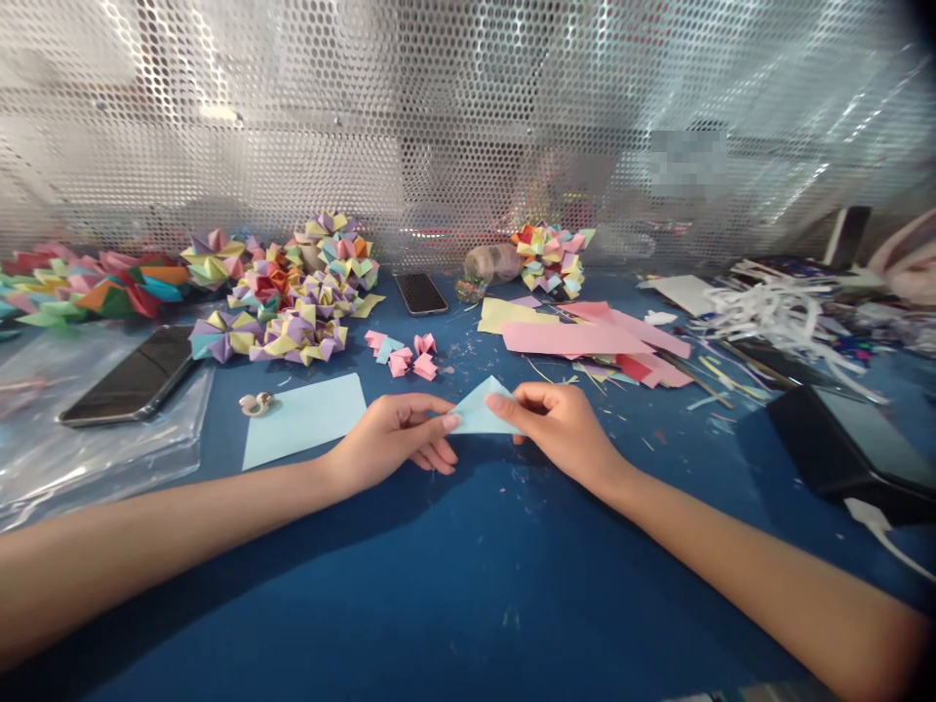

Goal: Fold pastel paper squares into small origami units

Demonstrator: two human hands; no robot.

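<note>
A small light blue paper [479, 409], folded to a triangle, lies on the blue table [468, 585] at the centre. My left hand [399, 439] pinches its left side with curled fingers. My right hand [560, 424] presses and grips its right side, thumb on top. A flat light blue sheet [303, 417] lies just left of my left hand. Small pink and blue folded pieces [406, 353] sit behind the hands.
Folded multicolour paper units [299, 292] are heaped at the back left, another cluster [552, 255] at the back centre. Pink and yellow sheets [577, 336] lie right of centre. Two phones [420, 292] [132, 385], a black box [848, 448], white paper strips [775, 312] and a perforated metal screen [468, 117] surround the work area.
</note>
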